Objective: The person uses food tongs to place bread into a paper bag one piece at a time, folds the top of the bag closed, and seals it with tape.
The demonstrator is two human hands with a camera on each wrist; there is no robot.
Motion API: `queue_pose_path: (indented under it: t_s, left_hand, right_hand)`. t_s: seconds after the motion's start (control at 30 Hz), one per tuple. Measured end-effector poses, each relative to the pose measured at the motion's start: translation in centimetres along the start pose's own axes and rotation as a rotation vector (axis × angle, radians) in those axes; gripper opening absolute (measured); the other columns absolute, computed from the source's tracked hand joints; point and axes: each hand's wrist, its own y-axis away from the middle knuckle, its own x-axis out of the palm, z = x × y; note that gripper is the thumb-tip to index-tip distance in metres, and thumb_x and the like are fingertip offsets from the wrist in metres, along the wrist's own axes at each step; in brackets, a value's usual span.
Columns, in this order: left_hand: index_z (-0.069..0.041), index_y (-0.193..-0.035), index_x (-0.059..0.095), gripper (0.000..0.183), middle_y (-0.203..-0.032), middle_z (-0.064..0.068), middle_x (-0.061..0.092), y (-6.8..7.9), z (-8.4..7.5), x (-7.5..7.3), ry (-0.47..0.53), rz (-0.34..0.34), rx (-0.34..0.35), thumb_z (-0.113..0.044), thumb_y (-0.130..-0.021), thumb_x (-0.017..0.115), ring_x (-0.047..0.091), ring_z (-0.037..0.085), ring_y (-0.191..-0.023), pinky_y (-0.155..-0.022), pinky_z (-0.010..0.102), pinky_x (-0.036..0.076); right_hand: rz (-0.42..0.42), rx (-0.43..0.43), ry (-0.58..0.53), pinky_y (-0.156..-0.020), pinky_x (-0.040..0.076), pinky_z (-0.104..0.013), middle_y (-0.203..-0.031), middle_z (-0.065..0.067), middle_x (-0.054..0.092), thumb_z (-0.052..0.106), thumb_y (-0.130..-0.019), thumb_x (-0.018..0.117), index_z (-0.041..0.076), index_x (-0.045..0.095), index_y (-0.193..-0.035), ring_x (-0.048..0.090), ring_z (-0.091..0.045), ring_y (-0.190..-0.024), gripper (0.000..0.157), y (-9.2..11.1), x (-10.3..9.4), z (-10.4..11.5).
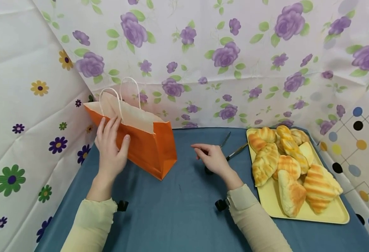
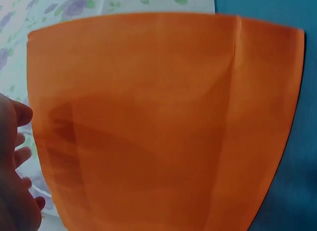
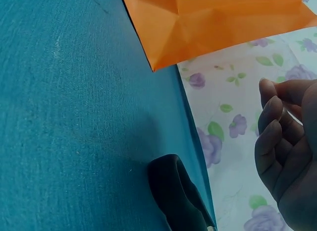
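An orange paper bag (image 1: 143, 147) with white twisted handles stands upright on the blue cloth, its mouth spread. My left hand (image 1: 111, 150) is at its front upper edge, fingers straight and thumb apart. In the left wrist view, the fingertips (image 2: 22, 156) show beside the orange paper (image 2: 148, 142). My right hand (image 1: 214, 161) hovers to the right of the bag with loosely curled fingers, thumb and index close together, holding nothing. Below it lies a scissor-shaped tool (image 1: 234, 152) with two spread arms, partly hidden by the hand; one black handle loop (image 3: 173, 186) shows in the right wrist view.
A yellow tray (image 1: 269, 203) piled with several bread pieces (image 1: 291, 168) stands on the right of the table. Flowered cloth (image 1: 178, 52) hangs behind the table, with patterned sheets on both sides. Black wrist cameras sit at both cuffs.
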Motion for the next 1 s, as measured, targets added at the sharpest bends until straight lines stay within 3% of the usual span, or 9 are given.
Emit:
queue_pose_path:
  t_s: [0.13,0.37,0.57,0.87,1.0]
  left_hand:
    - [-0.002,-0.156,0.052,0.054,-0.160,0.019,0.049,-0.7,0.2,-0.3,-0.049,0.039,0.013,-0.016,-0.105,0.060,0.019,0.039,-0.159,-0.120,0.068,0.012]
    - [0.005,-0.144,0.063,0.044,-0.147,0.026,0.053,-1.1,0.3,-0.5,-0.108,0.024,0.024,-0.016,-0.105,0.068,0.025,0.043,-0.154,-0.121,0.066,0.014]
    - [0.005,-0.127,0.074,0.036,-0.132,0.026,0.059,-1.3,0.2,-0.7,-0.085,-0.050,0.011,-0.013,-0.097,0.078,0.038,0.044,-0.140,-0.115,0.063,0.023]
    - [0.003,-0.112,0.078,0.026,-0.118,0.023,0.063,-1.4,-0.2,-0.7,-0.041,-0.105,-0.004,-0.005,-0.088,0.085,0.044,0.044,-0.127,-0.112,0.058,0.028]
    - [0.002,-0.107,0.079,0.023,-0.115,0.022,0.064,-1.4,-0.6,-0.3,-0.013,-0.117,0.019,-0.004,-0.086,0.087,0.046,0.044,-0.125,-0.113,0.058,0.027]
  right_hand:
    - [-0.003,-0.009,-0.014,-0.053,0.040,-0.035,-0.087,-0.003,0.074,0.029,-0.113,0.056,0.023,0.074,-0.137,0.052,-0.024,-0.057,0.030,-0.1,-0.2,0.0]
    - [0.005,-0.003,-0.034,-0.053,0.042,-0.034,-0.090,-0.008,0.074,0.030,-0.113,0.056,0.024,0.074,-0.137,0.054,-0.023,-0.059,0.030,0.0,-0.3,0.2]
    - [-0.006,0.008,-0.037,-0.051,0.041,-0.035,-0.085,0.005,0.071,0.031,-0.113,0.057,0.025,0.074,-0.137,0.055,-0.023,-0.059,0.030,0.2,-0.5,1.2]
    - [-0.018,0.005,-0.067,-0.054,0.049,-0.035,-0.085,0.005,0.072,0.031,-0.113,0.057,0.023,0.074,-0.136,0.060,-0.023,-0.063,0.030,0.4,-0.4,2.3]
    - [-0.023,-0.003,-0.068,-0.059,0.053,-0.037,-0.086,0.005,0.072,0.029,-0.113,0.057,0.021,0.073,-0.139,0.066,-0.030,-0.069,0.032,0.5,-0.3,2.4]
